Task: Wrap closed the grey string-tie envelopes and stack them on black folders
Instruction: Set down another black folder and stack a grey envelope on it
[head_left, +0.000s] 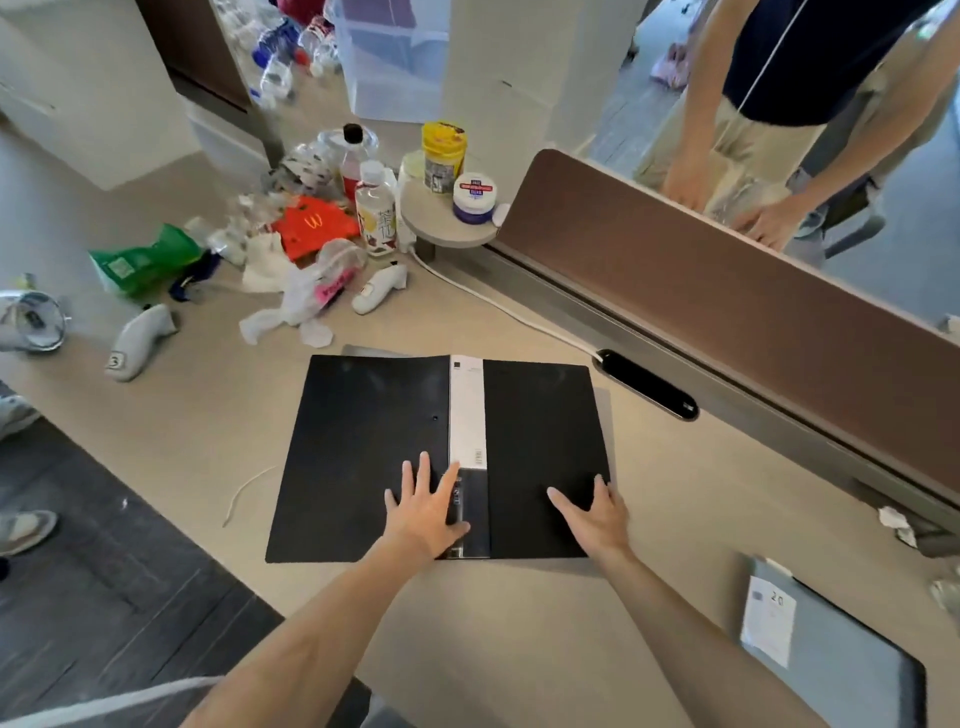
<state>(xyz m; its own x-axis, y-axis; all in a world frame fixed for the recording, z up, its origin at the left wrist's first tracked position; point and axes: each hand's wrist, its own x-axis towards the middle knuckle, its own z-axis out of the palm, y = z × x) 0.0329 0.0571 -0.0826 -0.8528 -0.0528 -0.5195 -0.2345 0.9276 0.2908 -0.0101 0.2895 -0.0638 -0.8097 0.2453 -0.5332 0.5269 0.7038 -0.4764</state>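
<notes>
I have both hands down flat on a black folder (374, 457) that lies opened out on the beige desk (519, 623), its two covers spread left and right with a white spine label (467, 410) running down the middle. My left hand (426, 512) rests by the spine, fingers spread, palm on the left cover. My right hand (592, 512) presses the right cover near its right edge. Neither hand is closed around anything; both are open and simply bearing down.

As I judge it, this is the stacking side of the job, not the string-winding: I am laying out or squaring a folder as a base. A thin grey margin peeks out along the folder's right and far edges, which may be an envelope or another sheet underneath, but I cannot tell which.

The one grey envelope (826, 660) I can make out sits at the near right corner of the desk, well apart from the folder, with a white slip (769, 623) on it and a dark folder edge beneath. Whether its string is wound shut I cannot see.

Next I would need to lift my palms, fold the covers shut if the folder is meant to lie closed, then reach right for an envelope. A loose white string (244, 493) lies on the desk just left of the folder. The clutter of bottles and wrappers (311, 228) at the far left stays out of my way.
</notes>
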